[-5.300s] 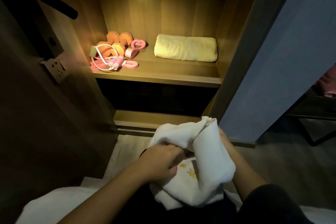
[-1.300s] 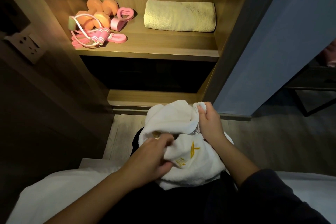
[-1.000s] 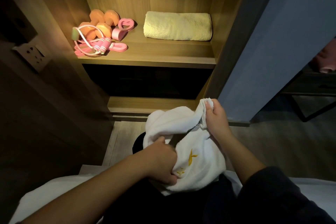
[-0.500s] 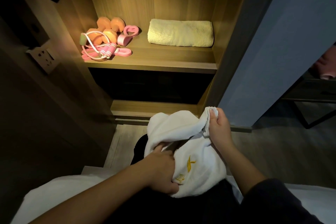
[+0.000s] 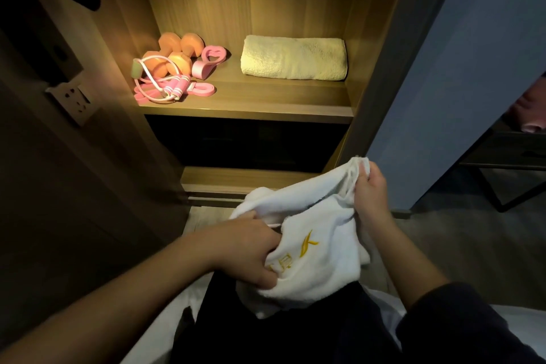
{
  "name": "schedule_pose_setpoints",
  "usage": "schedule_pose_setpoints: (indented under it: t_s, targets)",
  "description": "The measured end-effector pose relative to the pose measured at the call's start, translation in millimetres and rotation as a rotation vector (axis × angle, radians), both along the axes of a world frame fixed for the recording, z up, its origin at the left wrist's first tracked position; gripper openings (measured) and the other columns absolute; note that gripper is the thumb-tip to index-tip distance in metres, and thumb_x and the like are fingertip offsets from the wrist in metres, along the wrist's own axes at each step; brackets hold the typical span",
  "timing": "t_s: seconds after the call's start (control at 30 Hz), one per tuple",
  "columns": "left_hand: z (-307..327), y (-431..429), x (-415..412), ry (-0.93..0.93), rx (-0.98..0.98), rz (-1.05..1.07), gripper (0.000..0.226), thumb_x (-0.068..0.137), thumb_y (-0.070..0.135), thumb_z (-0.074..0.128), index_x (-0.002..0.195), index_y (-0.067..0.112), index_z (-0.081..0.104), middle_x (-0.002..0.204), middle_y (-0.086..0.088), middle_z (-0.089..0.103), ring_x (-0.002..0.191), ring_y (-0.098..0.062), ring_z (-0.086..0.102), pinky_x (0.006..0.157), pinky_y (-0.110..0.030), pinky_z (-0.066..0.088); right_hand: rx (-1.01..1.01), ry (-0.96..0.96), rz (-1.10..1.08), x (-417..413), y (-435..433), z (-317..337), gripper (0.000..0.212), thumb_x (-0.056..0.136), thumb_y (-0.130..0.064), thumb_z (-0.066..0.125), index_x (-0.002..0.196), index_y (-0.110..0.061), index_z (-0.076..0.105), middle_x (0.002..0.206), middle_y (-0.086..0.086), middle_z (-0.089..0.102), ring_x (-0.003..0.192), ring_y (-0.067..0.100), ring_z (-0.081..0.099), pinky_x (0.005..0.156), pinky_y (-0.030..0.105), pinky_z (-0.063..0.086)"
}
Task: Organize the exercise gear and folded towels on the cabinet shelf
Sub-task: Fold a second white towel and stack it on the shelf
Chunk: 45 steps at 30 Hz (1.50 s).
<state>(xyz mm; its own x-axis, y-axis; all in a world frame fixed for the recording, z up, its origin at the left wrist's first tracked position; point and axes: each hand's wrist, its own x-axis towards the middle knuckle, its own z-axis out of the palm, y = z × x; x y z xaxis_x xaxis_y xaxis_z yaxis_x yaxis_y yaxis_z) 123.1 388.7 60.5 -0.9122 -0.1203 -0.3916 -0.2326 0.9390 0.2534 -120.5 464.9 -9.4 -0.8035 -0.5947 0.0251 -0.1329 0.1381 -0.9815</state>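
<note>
Cabinet shelf point(image 5: 245, 106) is well above both hands, lit up. The white towel point(image 5: 319, 269) is bunched between them over the lap, mid-fold I'd guess. The folded yellow towel point(image 5: 292, 57) sits up past the right hand point(image 5: 372, 192), and the dumbbells point(image 5: 177, 50) and jump rope point(image 5: 165, 89) up beyond the left hand point(image 5: 248, 248). Left grips the towel's middle and right pinches a corner, probably to pull the edge straight. Compared with a moment ago, the hands look wider apart and the towel more stretched.

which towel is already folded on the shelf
The pale yellow towel, lying folded at the shelf's right; the white towel is bunched in both hands, off the shelf.
</note>
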Motion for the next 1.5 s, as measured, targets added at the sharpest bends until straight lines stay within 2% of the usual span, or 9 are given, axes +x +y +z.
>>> schedule_pose_setpoints:
  t_s: [0.2, 0.3, 0.5, 0.73, 0.87, 1.0, 1.1, 1.2, 1.5]
  targets:
    - [72.2, -50.4, -1.8, 0.045, -0.298, -0.089, 0.025, 0.089, 0.045, 0.051, 0.076, 0.024, 0.047, 0.072, -0.003, 0.056, 0.074, -0.023, 0.057, 0.079, -0.038, 0.050, -0.192, 0.163, 0.001, -38.0, -25.2, 87.0, 0.022, 0.104, -0.030, 0.044, 0.088, -0.025, 0.058, 0.080, -0.009, 0.058, 0.064, -0.013, 0.053, 0.061, 0.007, 0.044]
    - [94.3, -70.7, 0.9, 0.151, -0.424, -0.168, 0.020, 0.092, 0.037, 0.052, 0.075, 0.027, 0.053, 0.075, 0.000, 0.062, 0.072, -0.019, 0.058, 0.093, -0.038, 0.045, -0.268, 0.170, 0.012, -47.2, -30.7, 118.8, 0.024, 0.103, -0.032, 0.046, 0.082, -0.029, 0.058, 0.076, -0.011, 0.057, 0.064, -0.009, 0.052, 0.062, 0.015, 0.045]
    - [132.7, -123.7, 10.4, 0.137, -0.646, -0.089, 0.025, 0.092, 0.028, 0.053, 0.116, 0.029, 0.059, 0.123, 0.008, 0.063, 0.102, -0.015, 0.060, 0.099, -0.038, 0.031, -0.358, 0.146, -0.009, -50.6, -37.1, 147.5, 0.025, 0.094, -0.048, 0.049, 0.078, -0.038, 0.065, 0.070, -0.021, 0.064, 0.066, -0.007, 0.057, 0.066, 0.026, 0.047]
    - [181.3, -135.3, 24.7, 0.598, -0.470, 0.015, 0.016, 0.082, 0.025, 0.054, 0.088, 0.025, 0.069, 0.095, 0.010, 0.071, 0.090, -0.015, 0.062, 0.097, -0.038, 0.038, -0.410, 0.188, -0.009, -50.5, -47.4, 181.7, 0.023, 0.094, -0.050, 0.048, 0.081, -0.042, 0.066, 0.074, -0.019, 0.067, 0.069, -0.004, 0.061, 0.065, 0.028, 0.048]
    - [220.3, -140.9, 9.6, 0.583, -0.530, 0.067, 0.021, 0.077, 0.015, 0.056, 0.064, 0.028, 0.044, 0.062, 0.011, 0.051, 0.064, -0.010, 0.050, 0.101, -0.036, 0.035, -0.409, 0.235, 0.054, -48.7, -64.0, 205.4, 0.026, 0.093, -0.054, 0.047, 0.090, -0.035, 0.065, 0.094, -0.003, 0.069, 0.090, 0.018, 0.066, 0.076, 0.038, 0.054]
    - [266.1, -165.1, 3.0, 0.452, -0.772, 0.122, 0.010, 0.087, 0.024, 0.063, 0.078, 0.020, 0.060, 0.073, 0.002, 0.061, 0.079, -0.022, 0.059, 0.097, -0.040, 0.039, -0.416, 0.249, 0.016, -64.8, -81.9, 240.9, 0.023, 0.101, -0.042, 0.044, 0.097, -0.026, 0.060, 0.097, 0.002, 0.065, 0.093, 0.023, 0.064, 0.078, 0.041, 0.055]
    - [292.9, -175.7, -9.9, 0.327, -0.863, 0.198, 0.015, 0.094, 0.037, 0.057, 0.101, 0.028, 0.066, 0.089, 0.008, 0.065, 0.096, -0.015, 0.057, 0.105, -0.043, 0.031, -0.411, 0.271, -0.008, -77.4, -98.0, 269.6, 0.024, 0.103, -0.037, 0.044, 0.100, -0.018, 0.058, 0.093, 0.000, 0.063, 0.085, 0.017, 0.060, 0.070, 0.029, 0.051]
    - [323.4, -180.9, -24.3, 0.329, -1.012, 0.144, 0.012, 0.092, 0.038, 0.054, 0.086, 0.030, 0.060, 0.084, 0.012, 0.061, 0.093, -0.014, 0.055, 0.093, -0.040, 0.033, -0.422, 0.395, -0.074, -84.1, -110.1, 298.9, 0.024, 0.103, -0.029, 0.047, 0.095, -0.008, 0.057, 0.084, 0.000, 0.056, 0.076, 0.014, 0.049, 0.054, 0.010, 0.037]
    - [366.6, -186.2, -39.5, 0.349, -1.248, 0.199, 0.012, 0.094, 0.037, 0.052, 0.084, 0.032, 0.057, 0.078, 0.010, 0.056, 0.088, -0.017, 0.060, 0.083, -0.034, 0.039, -0.417, 0.508, -0.098, -96.1, -109.2, 348.5, 0.029, 0.102, -0.029, 0.047, 0.077, -0.014, 0.047, 0.071, -0.005, 0.047, 0.062, 0.007, 0.041, 0.045, 0.006, 0.033]
